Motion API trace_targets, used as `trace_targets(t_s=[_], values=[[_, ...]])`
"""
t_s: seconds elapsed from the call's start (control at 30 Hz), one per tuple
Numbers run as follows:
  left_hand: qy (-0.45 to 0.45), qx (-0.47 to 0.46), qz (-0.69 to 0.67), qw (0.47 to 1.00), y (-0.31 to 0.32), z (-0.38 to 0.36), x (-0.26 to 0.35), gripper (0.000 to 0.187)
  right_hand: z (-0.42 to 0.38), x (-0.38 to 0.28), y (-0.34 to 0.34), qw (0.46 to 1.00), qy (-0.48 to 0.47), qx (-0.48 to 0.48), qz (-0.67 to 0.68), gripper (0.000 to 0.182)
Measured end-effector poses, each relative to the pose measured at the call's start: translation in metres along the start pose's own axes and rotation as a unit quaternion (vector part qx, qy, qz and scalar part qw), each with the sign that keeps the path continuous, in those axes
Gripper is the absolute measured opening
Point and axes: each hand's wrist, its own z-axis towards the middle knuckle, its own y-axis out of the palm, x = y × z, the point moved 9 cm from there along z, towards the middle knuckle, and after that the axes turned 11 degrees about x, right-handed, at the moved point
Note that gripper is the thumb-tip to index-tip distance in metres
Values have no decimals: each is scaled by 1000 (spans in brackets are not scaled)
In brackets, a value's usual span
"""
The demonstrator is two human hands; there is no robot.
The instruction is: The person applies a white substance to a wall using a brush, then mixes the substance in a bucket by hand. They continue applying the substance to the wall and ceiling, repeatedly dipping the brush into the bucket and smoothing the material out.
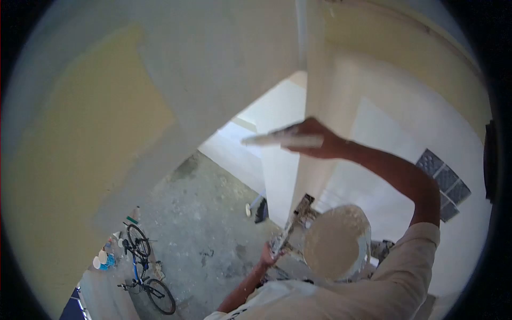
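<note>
My right hand (314, 140) is raised in front of the wall corner and grips a wide putty blade (277, 141) smeared with white plaster, its edge pointing left. Lower down, my left hand (268, 255) holds a second plaster-caked trowel (294, 221) that angles up beside a bucket. The bucket (366, 240) is full of pale plaster and sits just below my chest, to the right of the left hand. Both arms are bare below light sleeves.
A pale wall (160, 80) with a yellowish patch fills the left; a white corner edge (306, 80) runs down the middle. Far below lie a concrete floor (213, 234), a blue bicycle (141, 266), small tubs (101, 261) and a bottle (136, 213). Glass blocks (442, 184) sit at right.
</note>
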Motion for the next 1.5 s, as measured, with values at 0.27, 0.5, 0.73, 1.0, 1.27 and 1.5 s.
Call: trace_targets(t_s=[0.27,0.5,0.73,1.0,1.27,1.5], values=[[-121,-28,-178,976,8,-13,-46,51,-83,-46,-88,897,365,214,123,38],[-137,-9,-156,978,0,-21,-73,59,-196,-69,-87,813,511,261,93,37],[-123,15,-154,980,0,-10,-35,48,-281,-74,-67,704,555,393,205,41],[-234,-6,-291,928,12,-28,-70,44,-296,-90,-68,724,480,431,243,36],[-69,-49,-59,995,20,2,-21,67,-128,-131,-82,889,297,295,187,30],[-117,-87,-79,986,12,11,26,59,25,-286,41,861,-444,9,-248,11]])
